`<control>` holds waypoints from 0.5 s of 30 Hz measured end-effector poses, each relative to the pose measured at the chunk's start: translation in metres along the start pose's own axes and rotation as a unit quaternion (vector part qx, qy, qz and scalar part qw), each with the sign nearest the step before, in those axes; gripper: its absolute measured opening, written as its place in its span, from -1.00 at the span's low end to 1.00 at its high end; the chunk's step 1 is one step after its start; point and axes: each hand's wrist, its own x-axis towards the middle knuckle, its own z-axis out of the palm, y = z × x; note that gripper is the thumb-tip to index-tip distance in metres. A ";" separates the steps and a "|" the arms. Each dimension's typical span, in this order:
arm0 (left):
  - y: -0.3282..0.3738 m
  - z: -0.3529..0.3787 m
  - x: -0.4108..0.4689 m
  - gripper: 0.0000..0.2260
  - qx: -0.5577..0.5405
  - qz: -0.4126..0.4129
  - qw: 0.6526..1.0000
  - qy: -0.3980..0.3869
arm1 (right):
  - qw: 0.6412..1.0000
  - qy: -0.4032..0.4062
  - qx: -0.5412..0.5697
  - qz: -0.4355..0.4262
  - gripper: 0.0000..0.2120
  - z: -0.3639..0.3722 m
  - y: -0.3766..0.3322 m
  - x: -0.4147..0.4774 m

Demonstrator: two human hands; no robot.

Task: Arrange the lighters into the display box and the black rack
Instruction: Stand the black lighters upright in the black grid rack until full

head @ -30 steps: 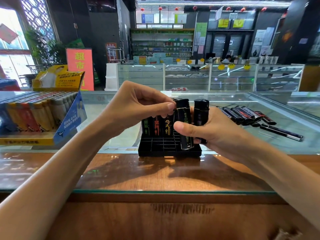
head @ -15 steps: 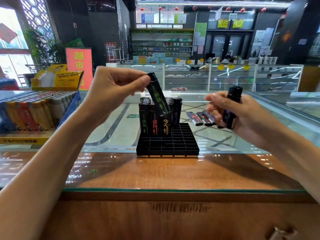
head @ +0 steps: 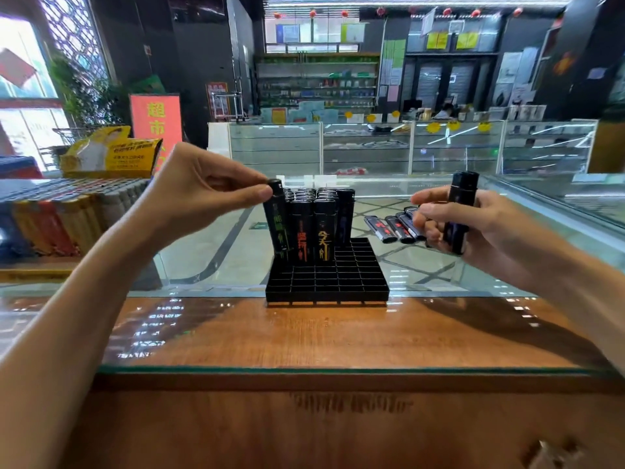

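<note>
The left hand (head: 203, 194) pinches a lighter (head: 278, 220) by its top, over the rack (head: 326, 280). The right hand (head: 473, 221) grips another lighter (head: 458, 214).

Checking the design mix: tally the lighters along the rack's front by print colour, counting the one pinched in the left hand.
Green-print lighter: 1, pinched by the left hand
Orange-print lighter: 1
Yellow-print lighter: 1
Purple-print lighter: 1, print faint
Total: 4
</note>
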 end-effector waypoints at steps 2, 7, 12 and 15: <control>-0.004 0.004 -0.002 -0.78 0.022 0.006 1.000 -0.010 | 0.999 -0.025 0.030 0.012 -0.64 0.004 0.001 0.001; -0.009 0.008 -0.003 -0.78 0.053 0.019 0.998 -0.024 | 0.992 -0.072 0.097 0.048 -0.54 0.011 0.005 0.004; -0.011 0.010 -0.004 -0.81 0.061 0.041 0.997 -0.024 | 0.985 -0.122 0.122 0.026 -0.71 0.012 0.008 0.003; -0.010 0.010 -0.004 -0.81 0.092 0.058 0.994 -0.027 | 0.975 -0.187 0.114 0.019 -0.66 0.010 0.007 -0.001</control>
